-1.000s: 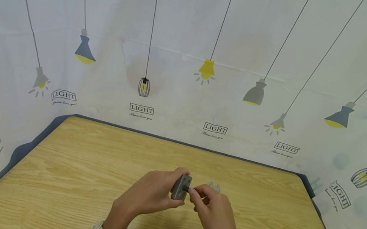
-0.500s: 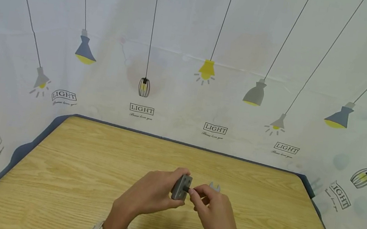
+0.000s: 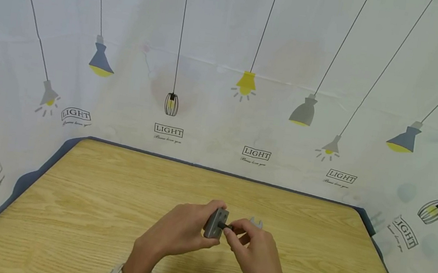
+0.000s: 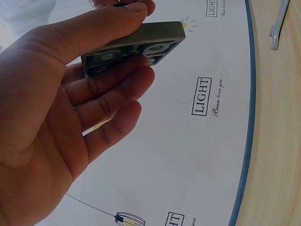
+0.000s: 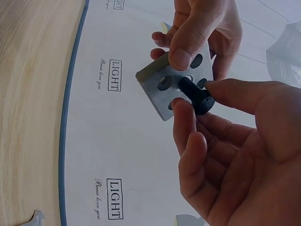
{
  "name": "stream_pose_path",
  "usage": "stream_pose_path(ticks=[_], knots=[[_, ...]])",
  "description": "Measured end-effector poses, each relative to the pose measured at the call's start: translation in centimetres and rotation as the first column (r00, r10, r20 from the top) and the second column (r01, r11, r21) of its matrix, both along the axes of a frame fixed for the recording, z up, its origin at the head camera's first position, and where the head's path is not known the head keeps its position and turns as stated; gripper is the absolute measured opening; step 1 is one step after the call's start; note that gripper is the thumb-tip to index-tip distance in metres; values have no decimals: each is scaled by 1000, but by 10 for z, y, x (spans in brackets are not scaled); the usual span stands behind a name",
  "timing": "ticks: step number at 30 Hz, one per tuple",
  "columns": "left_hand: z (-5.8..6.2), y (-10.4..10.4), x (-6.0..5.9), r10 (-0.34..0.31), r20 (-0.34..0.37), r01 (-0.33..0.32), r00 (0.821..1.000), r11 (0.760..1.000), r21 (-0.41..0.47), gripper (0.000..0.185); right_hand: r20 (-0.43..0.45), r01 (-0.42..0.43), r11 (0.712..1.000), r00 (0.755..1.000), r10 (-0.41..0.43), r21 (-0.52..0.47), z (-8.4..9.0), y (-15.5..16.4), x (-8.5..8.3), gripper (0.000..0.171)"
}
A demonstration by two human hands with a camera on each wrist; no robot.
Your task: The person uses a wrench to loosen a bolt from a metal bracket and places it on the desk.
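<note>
Your left hand (image 3: 184, 232) pinches the gray plate (image 3: 216, 223) on edge above the desk (image 3: 93, 194). Your right hand (image 3: 256, 246), at 3 o'clock of it, pinches a black bolt (image 5: 196, 94) entering a hole. A wrench (image 4: 278, 23) lies beyond.

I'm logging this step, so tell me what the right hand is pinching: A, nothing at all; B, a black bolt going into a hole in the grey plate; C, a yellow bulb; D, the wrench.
B: in the right wrist view the right hand pinches the head of a black bolt whose shank sits in a hole of the plate, which the left hand holds; the wrench lies on the table.
</note>
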State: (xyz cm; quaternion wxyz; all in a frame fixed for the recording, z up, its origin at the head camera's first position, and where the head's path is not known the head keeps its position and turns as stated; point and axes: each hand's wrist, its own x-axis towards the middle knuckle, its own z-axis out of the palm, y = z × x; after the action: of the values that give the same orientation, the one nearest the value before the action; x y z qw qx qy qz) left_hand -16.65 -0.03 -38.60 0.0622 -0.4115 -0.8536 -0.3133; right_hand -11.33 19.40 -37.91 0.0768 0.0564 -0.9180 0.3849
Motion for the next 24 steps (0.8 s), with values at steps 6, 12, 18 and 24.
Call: stream_pose_path(ticks=[6, 12, 18, 24], knots=[[0, -1, 0, -3, 8, 3, 1000, 1000, 8, 54, -8, -3, 1000, 1000, 3, 0, 0, 0, 0, 11], [0, 0, 0, -5, -3, 5, 1000, 1000, 12, 53, -26, -1, 1000, 1000, 1, 8, 1, -1, 0, 8], [0, 0, 0, -5, -6, 5, 1000, 1000, 11, 51, -51, -3, 1000, 999, 4, 20, 1, -1, 0, 5], [0, 0, 0, -2, -2, 2, 1000, 1000, 8, 51, -66, -4, 1000, 998, 6, 19, 0, -1, 0, 7]])
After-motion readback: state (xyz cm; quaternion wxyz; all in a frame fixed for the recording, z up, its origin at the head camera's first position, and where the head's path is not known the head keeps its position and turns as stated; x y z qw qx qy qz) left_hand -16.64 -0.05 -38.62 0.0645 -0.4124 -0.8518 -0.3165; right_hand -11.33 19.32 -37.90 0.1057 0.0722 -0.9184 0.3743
